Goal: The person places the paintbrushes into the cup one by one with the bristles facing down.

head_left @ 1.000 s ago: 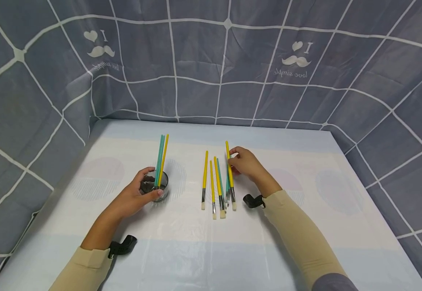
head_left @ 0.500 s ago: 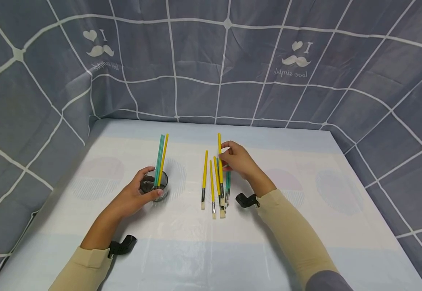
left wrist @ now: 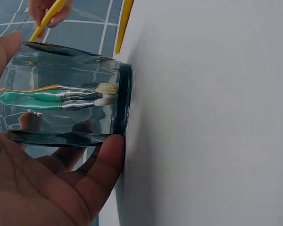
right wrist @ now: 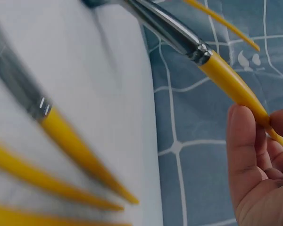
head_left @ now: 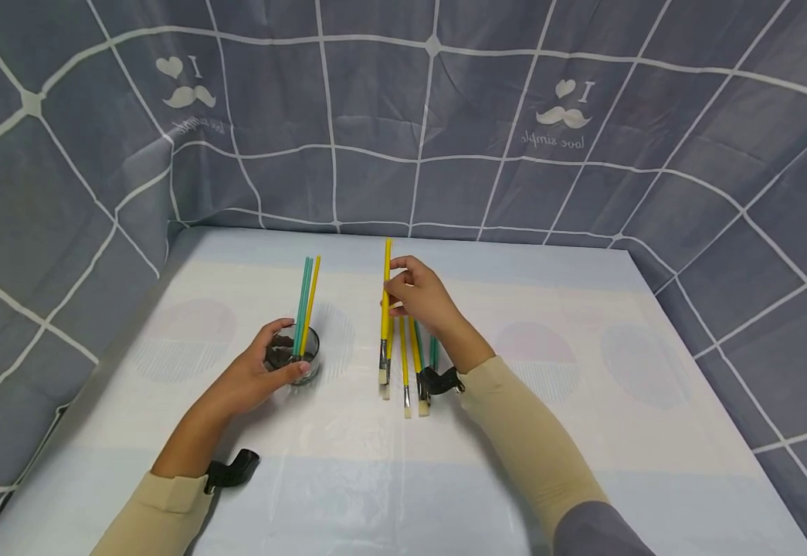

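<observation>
My left hand (head_left: 262, 374) grips a clear grey glass (left wrist: 61, 120) that stands on the table. Inside it, brushes with green handles (head_left: 302, 305) and one with a yellow handle (head_left: 311, 305) lean together, bristles down. My right hand (head_left: 420, 292) pinches a yellow paintbrush (head_left: 385, 297) by its handle, bristles pointing down, over the left end of the brush row. The right wrist view shows thumb and fingers on the yellow handle (right wrist: 233, 82) above its silver ferrule. Below that hand lie several more yellow brushes (head_left: 405, 371) and some green ones (head_left: 434, 351), partly hidden by the hand and wrist.
A pale cloth with faint circles covers the table (head_left: 333, 494). Grey curtains (head_left: 375, 100) with white grid lines rise behind it and at both sides. Each wrist wears a black camera mount, like the left mount (head_left: 234, 469).
My right hand has lifted the yellow paintbrush from the right end of the row and carried it left across the other brushes. My left hand stays on the glass.
</observation>
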`<state>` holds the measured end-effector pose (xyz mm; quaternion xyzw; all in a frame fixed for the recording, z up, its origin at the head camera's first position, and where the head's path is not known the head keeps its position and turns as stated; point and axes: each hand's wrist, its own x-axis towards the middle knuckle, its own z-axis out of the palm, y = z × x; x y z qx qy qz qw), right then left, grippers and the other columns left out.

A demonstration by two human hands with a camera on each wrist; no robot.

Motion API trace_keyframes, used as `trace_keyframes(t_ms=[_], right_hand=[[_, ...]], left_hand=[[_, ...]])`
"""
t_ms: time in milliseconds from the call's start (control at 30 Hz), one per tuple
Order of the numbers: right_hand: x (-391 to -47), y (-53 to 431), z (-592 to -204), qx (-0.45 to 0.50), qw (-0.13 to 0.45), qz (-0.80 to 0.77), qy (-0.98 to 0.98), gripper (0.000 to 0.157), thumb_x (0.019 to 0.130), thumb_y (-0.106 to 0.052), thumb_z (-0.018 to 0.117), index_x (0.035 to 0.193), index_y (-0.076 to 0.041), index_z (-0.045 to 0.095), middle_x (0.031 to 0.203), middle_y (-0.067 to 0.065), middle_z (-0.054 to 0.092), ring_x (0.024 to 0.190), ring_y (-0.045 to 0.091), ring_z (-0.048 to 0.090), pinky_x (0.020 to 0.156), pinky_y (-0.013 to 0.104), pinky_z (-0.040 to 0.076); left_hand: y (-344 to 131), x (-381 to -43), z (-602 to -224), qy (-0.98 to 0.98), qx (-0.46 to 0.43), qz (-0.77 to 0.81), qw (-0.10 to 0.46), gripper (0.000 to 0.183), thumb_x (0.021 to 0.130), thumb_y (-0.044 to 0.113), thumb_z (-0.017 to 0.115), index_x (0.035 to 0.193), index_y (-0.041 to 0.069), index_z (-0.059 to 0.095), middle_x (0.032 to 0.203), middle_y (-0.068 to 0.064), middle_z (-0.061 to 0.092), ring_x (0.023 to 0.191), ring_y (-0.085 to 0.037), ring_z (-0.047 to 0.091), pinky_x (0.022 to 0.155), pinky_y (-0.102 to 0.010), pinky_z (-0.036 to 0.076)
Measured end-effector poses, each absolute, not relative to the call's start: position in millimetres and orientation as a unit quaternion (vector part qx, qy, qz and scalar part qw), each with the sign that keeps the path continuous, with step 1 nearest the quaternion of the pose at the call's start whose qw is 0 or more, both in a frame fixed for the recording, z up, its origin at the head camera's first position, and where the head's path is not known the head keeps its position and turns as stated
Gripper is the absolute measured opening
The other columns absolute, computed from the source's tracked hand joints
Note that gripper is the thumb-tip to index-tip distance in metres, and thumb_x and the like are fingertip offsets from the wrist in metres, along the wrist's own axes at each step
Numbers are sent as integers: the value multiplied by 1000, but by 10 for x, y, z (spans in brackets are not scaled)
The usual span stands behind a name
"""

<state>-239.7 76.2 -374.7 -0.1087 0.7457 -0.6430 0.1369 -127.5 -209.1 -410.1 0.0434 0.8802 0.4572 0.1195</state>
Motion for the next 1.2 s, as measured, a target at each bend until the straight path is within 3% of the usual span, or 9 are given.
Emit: trace_keyframes(t_ms=[767,1000,1200], right_hand=[[-2320,158,-3396,-121,36,-737,664,35,101,-8,57,134,-7,46,98,13,58,88,26,68,73,37,58],[-2266,-19,-3475,-129,7,-741,659,31,101,-8,57,131,-8,49,97,12,58,86,24,68,71,35,58],[-2219,-116,-3657,-143,19,-712,687,32,102,-11,56,133,-8,49,94,10,58,81,21,67,70,34,58]], left_hand=[[-2092,-1289,-4130,879,46,460,113,83,92,44,70,155,22,21,141,-22,45,123,-40,48,95,-62,38],[-2082,-1293,-4127,879,51,462,108,81,92,43,71,154,23,23,139,-22,47,123,-40,48,93,-63,38],[-2087,-1277,-4140,875,51,471,106,80,92,41,71,153,23,23,139,-21,47,123,-40,48,95,-62,38]])
